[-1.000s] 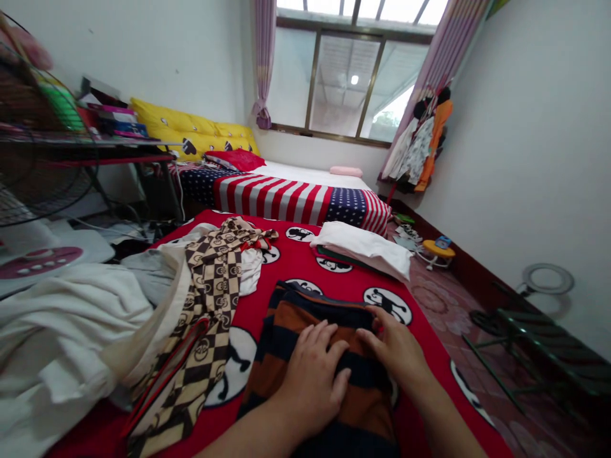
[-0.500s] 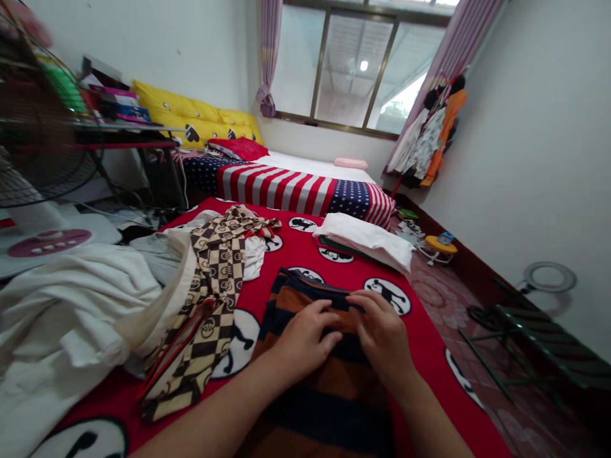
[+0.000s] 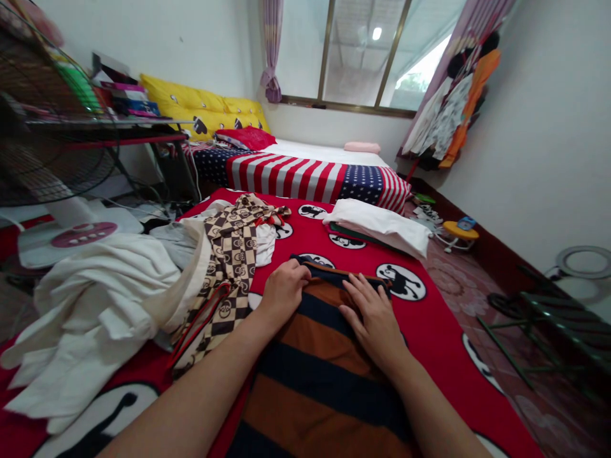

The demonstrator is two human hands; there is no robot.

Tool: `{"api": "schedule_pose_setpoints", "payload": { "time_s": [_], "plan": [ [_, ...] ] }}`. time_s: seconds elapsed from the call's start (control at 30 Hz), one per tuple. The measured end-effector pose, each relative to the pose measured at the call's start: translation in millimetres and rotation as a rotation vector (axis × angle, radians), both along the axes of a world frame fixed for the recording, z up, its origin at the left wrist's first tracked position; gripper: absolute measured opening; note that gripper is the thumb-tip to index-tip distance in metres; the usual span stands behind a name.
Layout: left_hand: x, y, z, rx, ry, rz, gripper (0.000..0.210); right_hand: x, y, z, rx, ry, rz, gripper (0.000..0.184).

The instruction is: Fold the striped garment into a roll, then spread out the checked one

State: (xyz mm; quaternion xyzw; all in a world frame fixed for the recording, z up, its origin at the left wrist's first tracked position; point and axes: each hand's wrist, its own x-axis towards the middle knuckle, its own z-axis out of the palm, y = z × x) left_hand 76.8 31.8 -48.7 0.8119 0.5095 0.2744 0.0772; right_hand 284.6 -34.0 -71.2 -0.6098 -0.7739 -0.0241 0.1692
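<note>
1. We've got a striped garment (image 3: 315,375), brown and navy bands, spread out on the red blanket (image 3: 429,324) right in front of us, running from the bottom edge of the view up to about the middle of the bed.
2. Our left hand (image 3: 282,291) sits at the garment's far left corner, fingers curled over the edge, so that grip looks clamped on the fabric.
3. Our right hand (image 3: 375,318) lies flat on the garment near its far edge, fingers spread apart and pressing down, not pinching anything.
4. Just left of the left hand there's a brown-and-cream checkered cloth (image 3: 229,254) draped across the blanket, touching a big pile of white laundry (image 3: 95,305).
5. Further up the bed, a folded white stack (image 3: 382,222) sits well apart from our hands.
6. Beyond that is a stars-and-stripes bedspread (image 3: 305,178) with yellow pillows (image 3: 200,111) against the wall.
7. A fan (image 3: 52,127) stands off to the left, and clothes hang by the window (image 3: 453,108).
</note>
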Motion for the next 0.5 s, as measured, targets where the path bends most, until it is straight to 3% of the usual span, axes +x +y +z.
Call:
{"api": "schedule_pose_setpoints", "payload": {
  "time_s": [0.1,0.2,0.3,0.37,0.5],
  "plan": [
    [7,-9,5.6,0.100,0.036,-0.022,0.018,5,4,-6.8,-0.031,-0.035,-0.052,0.052],
    [21,-22,5.2,0.076,0.002,-0.169,0.021,8,6,-9.8,-0.008,0.015,-0.037,0.047],
    [33,-33,-5.7,-0.003,0.013,-0.338,0.025,16,5,-0.1,0.124,0.186,-0.041,0.036],
    [36,-35,-15.2,-0.027,0.065,-0.361,0.035,25,3,9.5,0.182,0.289,-0.080,0.029],
    [37,-34,-25.8,-0.043,0.118,-0.327,0.044,45,6,14.5,-0.023,0.343,-0.199,0.021]
  ]
}}
